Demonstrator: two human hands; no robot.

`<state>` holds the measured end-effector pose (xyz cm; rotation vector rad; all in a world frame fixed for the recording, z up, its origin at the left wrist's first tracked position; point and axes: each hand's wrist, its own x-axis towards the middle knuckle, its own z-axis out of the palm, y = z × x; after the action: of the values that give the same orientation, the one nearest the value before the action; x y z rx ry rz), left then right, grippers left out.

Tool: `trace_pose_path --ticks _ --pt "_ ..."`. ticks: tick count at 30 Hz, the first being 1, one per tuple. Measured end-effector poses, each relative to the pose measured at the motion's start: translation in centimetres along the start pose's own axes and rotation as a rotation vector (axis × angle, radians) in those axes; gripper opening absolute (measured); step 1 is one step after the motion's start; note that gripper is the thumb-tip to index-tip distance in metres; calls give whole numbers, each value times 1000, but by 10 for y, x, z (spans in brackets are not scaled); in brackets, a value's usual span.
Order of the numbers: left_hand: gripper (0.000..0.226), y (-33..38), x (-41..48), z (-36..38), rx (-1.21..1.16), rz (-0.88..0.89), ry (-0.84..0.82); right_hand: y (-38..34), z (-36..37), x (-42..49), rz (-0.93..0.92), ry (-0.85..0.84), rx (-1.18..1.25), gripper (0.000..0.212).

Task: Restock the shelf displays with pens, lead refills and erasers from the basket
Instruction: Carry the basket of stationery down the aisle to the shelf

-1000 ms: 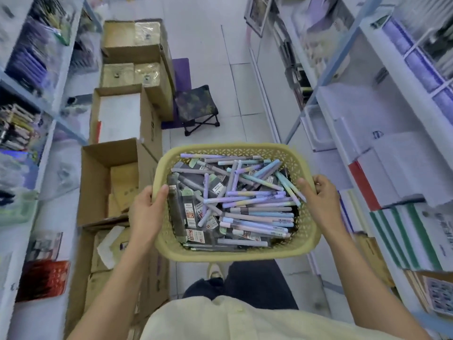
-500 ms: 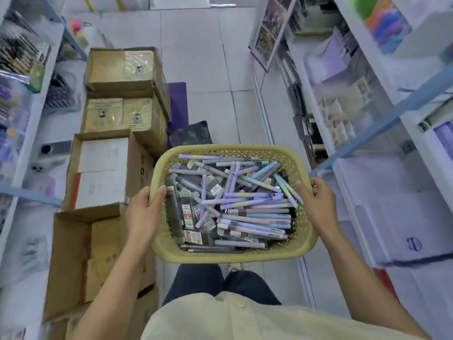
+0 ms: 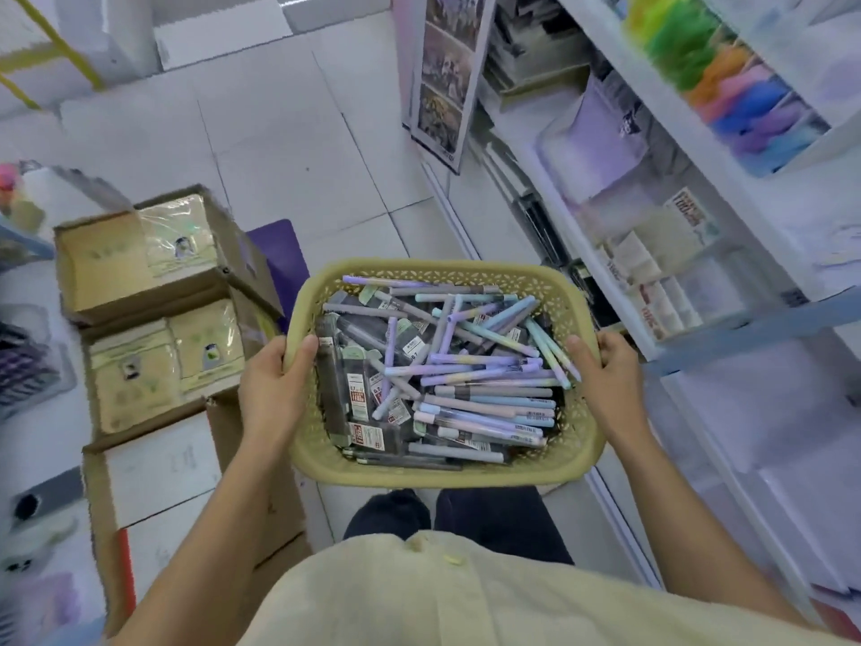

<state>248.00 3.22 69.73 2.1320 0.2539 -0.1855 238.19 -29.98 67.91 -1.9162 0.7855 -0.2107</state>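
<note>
Head view: carrying the yellowish perforated plastic basket (image 3: 438, 270) at centre frame, level and close to the body, presumably for keeping the loose stock from sliding out. Clasping its left rim with the left grip (image 3: 272, 389), hooking the thumb inside; clasping its right rim with the right grip (image 3: 610, 380) likewise. Lying between both grips: slim pastel plastic pens (image 3: 489, 375) heaping toward the right grip, dark flat packs of lead refills (image 3: 358, 401) crowding just beside the left thumb. Failing to pick out any erasers. Standing between the white shelf unit (image 3: 792, 216) at right frame and brown cardboard boxes (image 3: 140, 254) at left.
</note>
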Motion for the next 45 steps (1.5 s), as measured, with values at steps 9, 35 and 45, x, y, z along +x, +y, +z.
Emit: trace_pose_path --ticks 9,35,45 --pt "41 64 127 82 75 63 -68 -2 2 127 88 104 18 32" --pt "44 234 404 279 393 467 -704 -17 61 232 573 807 240 24" --pt "36 218 469 325 511 548 -941 -17 140 230 760 997 240 29"
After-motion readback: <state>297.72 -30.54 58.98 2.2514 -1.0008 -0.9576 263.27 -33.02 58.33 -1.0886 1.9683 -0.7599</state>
